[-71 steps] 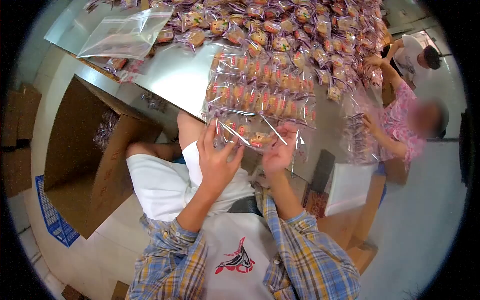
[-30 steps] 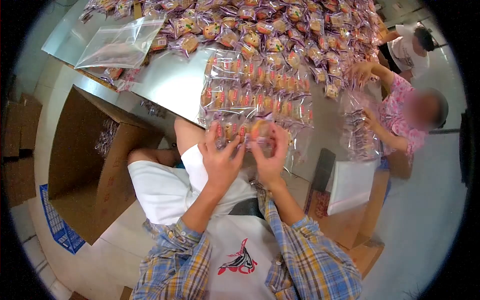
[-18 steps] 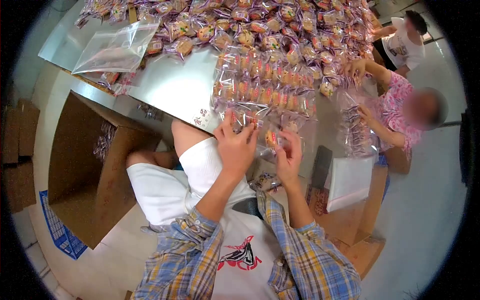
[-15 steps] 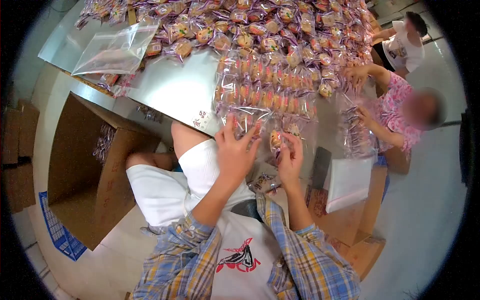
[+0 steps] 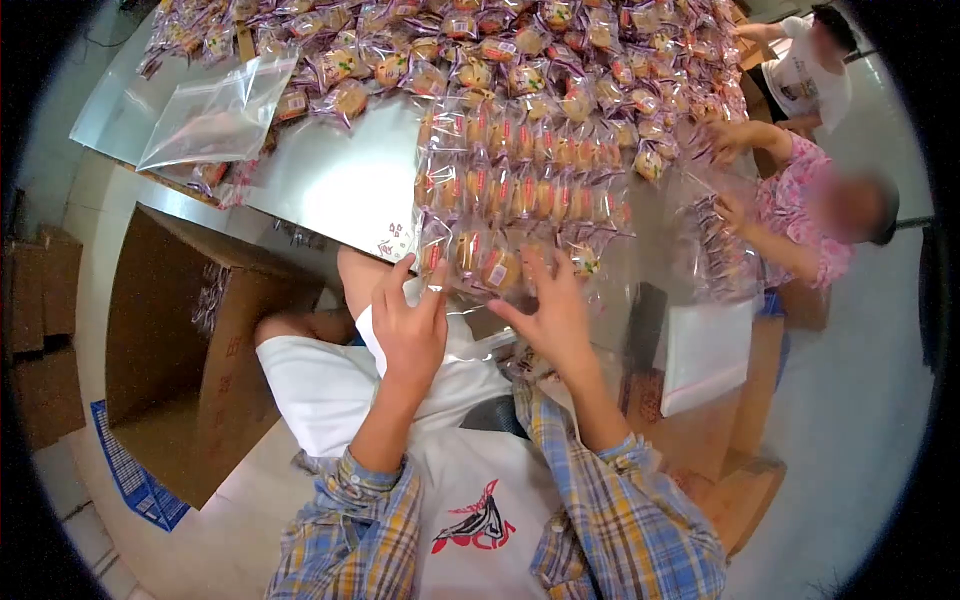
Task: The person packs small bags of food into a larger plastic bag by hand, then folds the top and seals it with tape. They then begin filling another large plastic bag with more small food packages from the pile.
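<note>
Wrapped pastries [image 5: 525, 195] lie in rows inside a large clear bag at the table's near edge. My left hand [image 5: 408, 325] touches the bag's lower left corner, its fingers spread. Over the lower row, my right hand [image 5: 550, 310] has thumb and fingers apart beside a wrapped pastry [image 5: 500, 268], with nothing gripped between them. Another wrapped pastry [image 5: 585, 262] is just to the right of those fingers.
A heap of wrapped pastries [image 5: 530, 75] covers the far table. An empty clear bag [image 5: 215, 115] lies at left, above an open cardboard box [image 5: 175, 350]. At right are stacked clear bags [image 5: 706, 355], a co-worker in pink [image 5: 805, 200] handling a filled bag, and another person [image 5: 810, 85].
My left hand has moved left and down to the bag's corner. My right hand has let go of a wrapped pastry and opened; that pastry now appears in the lower row.
</note>
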A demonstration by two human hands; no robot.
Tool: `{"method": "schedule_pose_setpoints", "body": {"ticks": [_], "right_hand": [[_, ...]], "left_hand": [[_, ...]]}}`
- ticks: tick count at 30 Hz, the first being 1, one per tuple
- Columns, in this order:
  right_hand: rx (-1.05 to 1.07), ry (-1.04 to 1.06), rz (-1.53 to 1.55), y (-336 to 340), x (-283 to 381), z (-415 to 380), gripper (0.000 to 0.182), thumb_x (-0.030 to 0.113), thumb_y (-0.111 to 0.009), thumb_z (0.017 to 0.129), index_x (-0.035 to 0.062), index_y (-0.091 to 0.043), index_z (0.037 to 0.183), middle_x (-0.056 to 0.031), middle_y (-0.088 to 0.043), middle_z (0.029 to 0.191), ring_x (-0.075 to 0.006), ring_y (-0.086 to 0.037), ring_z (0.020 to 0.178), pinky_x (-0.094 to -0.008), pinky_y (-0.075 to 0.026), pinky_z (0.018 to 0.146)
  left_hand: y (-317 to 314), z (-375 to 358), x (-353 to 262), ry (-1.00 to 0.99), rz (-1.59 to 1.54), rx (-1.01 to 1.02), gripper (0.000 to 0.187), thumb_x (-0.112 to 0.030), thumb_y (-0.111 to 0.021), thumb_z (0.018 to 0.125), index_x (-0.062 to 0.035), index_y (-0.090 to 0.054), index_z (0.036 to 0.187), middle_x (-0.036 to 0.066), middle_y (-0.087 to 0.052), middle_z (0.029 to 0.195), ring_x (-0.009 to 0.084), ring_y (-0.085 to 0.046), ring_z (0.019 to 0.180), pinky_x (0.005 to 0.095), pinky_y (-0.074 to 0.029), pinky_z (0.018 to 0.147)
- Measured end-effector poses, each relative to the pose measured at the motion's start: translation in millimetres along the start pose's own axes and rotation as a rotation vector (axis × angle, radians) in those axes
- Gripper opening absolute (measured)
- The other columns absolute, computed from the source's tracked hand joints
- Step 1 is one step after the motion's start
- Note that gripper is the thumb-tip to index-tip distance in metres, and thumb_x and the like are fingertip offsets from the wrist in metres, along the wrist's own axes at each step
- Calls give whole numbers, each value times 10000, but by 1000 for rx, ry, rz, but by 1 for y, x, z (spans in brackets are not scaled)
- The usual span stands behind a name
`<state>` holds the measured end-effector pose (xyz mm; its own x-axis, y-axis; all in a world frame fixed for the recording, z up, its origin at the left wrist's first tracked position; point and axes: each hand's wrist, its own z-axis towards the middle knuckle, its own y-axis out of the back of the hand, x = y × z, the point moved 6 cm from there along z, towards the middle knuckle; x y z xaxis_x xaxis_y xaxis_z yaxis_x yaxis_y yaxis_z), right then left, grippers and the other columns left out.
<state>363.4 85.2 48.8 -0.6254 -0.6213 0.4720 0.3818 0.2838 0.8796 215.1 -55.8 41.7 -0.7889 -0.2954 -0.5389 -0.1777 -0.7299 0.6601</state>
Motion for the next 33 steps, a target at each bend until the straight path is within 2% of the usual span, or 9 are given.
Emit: {"method": "schedule_pose_setpoints", "body": {"ticks": [4, 7, 10, 13, 16, 17, 19, 26, 33], "right_hand": [[1, -7, -18, -12, 15, 8, 805, 465, -858, 747, 117, -543, 1401, -347, -341, 1512, -504, -443, 1341, -517, -427, 1076], [-59, 19, 8, -17, 6, 10, 720, 403, -839, 789, 135, -554, 1393, -335, -352, 1502, -462, -447, 1356, -491, -426, 1082], [-41, -34, 283, -13, -10, 5, 649, 290, -806, 836, 119, -538, 1402, -285, -379, 1488, -409, -453, 1357, -459, -421, 1088], [-138, -49, 551, -33, -39, -4, 638, 192, -786, 852, 100, -509, 1420, -228, -402, 1472, -378, -470, 1333, -434, -418, 1088], [-96, -38, 466, -26, -21, -1, 687, 168, -765, 830, 76, -459, 1439, -313, -368, 1495, -467, -344, 1429, -482, -317, 1176], [-73, -32, 481, -24, -17, 1, 694, 157, -763, 826, 73, -453, 1442, -305, -372, 1499, -463, -347, 1431, -481, -317, 1178], [-24, -12, 513, -21, -9, 6, 708, 134, -760, 819, 68, -442, 1448, -291, -380, 1507, -455, -352, 1433, -478, -315, 1183], [-152, 156, 259, -13, -3, -1, 735, 77, -762, 787, 40, -439, 1446, -277, -457, 1467, -465, -445, 1358, -482, -364, 1151], [-256, 149, 277, -15, -23, 1, 689, -13, -749, 706, 55, -514, 1350, -220, -529, 1383, -415, -521, 1269, -452, -427, 1091]], "left_hand": [[-2, 10, -3, -7, 57, 26, 428, -33, -755, 765, -147, -748, 1178, 152, -579, 1274, 330, -554, 1094, 416, -449, 915], [1, 25, -14, -17, 101, -38, 405, -65, -762, 770, -152, -752, 1166, 138, -582, 1248, 314, -546, 1092, 431, -419, 935], [10, 21, -24, -70, 167, -54, 374, -95, -770, 776, -166, -759, 1143, 110, -586, 1228, 307, -538, 1090, 449, -390, 966], [12, -22, -32, -244, 95, -180, 379, -69, -766, 759, -148, -761, 1129, 78, -613, 1178, 290, -558, 1069, 430, -441, 922], [2, -34, -39, -357, -284, 26, 377, -28, -742, 748, -111, -760, 1116, 67, -642, 1114, 286, -591, 1024, 408, -500, 861], [-1, -24, -50, -346, -258, 97, 384, 9, -711, 738, -57, -745, 1115, 85, -659, 1096, 298, -627, 1039, 404, -545, 848], [-9, -11, -56, -288, -215, 137, 378, 26, -724, 738, -41, -738, 1110, 106, -652, 1151, 311, -623, 1080, 424, -539, 913], [-26, -27, -50, -393, -285, 148, 361, 0, -689, 761, -6, -712, 1121, 102, -698, 1156, 327, -638, 1125, 455, -521, 984], [-32, -27, -61, -447, -193, 288, 369, -55, -642, 808, -29, -705, 1171, 87, -681, 1254, 288, -619, 1208, 453, -467, 1059]]}}
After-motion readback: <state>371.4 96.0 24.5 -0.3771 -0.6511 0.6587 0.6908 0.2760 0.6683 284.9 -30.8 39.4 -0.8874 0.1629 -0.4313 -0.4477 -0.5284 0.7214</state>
